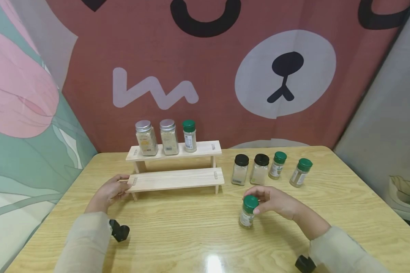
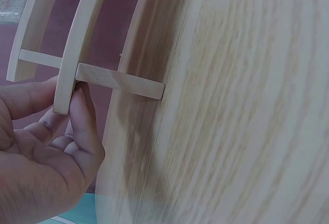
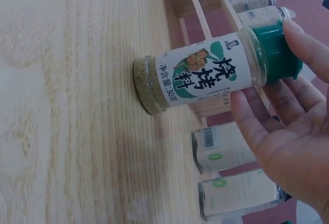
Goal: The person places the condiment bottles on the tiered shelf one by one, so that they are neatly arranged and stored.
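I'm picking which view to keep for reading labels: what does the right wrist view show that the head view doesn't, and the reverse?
Only the right wrist view shows the printed label on the green-capped jar, readable up close, and its base on the table. Only the head view shows the left hand holding the end of the wooden rack's lower shelf, and three jars on its top shelf. Both show the right hand gripping that jar by its cap, with the two black-capped jars nearby.

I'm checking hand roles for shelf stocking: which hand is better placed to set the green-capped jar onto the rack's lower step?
Right. The right hand already grips the green-capped jar by its cap, while the left hand pinches the rack at its left end.
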`<move>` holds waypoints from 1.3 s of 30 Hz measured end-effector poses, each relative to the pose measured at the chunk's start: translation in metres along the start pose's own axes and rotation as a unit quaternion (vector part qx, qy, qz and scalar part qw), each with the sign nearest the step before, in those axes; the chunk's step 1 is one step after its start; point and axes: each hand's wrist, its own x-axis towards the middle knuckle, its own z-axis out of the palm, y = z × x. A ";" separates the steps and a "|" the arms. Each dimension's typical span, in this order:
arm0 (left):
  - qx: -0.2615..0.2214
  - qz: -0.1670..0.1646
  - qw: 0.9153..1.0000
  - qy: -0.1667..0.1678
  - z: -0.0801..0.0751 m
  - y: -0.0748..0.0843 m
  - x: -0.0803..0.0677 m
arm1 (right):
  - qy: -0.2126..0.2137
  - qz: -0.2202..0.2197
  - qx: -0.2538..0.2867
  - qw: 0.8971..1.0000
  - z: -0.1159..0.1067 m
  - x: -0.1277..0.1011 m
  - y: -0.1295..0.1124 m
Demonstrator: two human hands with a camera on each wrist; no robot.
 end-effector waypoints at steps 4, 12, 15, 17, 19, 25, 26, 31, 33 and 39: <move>-0.002 -0.001 1.000 0.001 0.000 0.000 0.001 | 0.023 0.008 -0.033 0.999 0.001 0.000 -0.001; -0.003 0.010 1.000 0.000 0.000 -0.001 0.000 | 0.065 0.020 -0.077 0.995 0.003 0.006 -0.007; -0.004 0.011 1.000 -0.001 0.000 -0.001 0.000 | 0.079 0.031 -0.080 0.993 0.003 0.011 -0.013; -0.004 0.010 1.000 -0.001 0.000 0.000 0.000 | 0.084 0.034 -0.081 0.993 0.003 0.014 -0.016; -0.005 0.007 1.000 0.001 0.000 0.000 0.000 | 0.085 0.032 -0.082 0.993 0.003 0.018 -0.020; -0.002 0.002 1.000 0.001 0.001 0.000 -0.001 | 0.081 0.011 -0.091 0.992 0.001 0.031 -0.033; -0.002 0.001 1.000 0.001 0.000 0.000 -0.001 | 0.084 0.010 -0.094 0.992 0.001 0.033 -0.035; -0.004 0.003 1.000 -0.002 0.000 0.000 -0.001 | 0.117 0.020 -0.095 0.988 0.002 0.045 -0.049; -0.003 0.005 1.000 -0.002 0.000 0.000 0.000 | 0.135 0.023 -0.094 0.986 0.002 0.050 -0.054; -0.001 0.002 1.000 0.001 0.000 -0.001 0.001 | 0.176 0.015 -0.073 0.982 -0.001 0.066 -0.067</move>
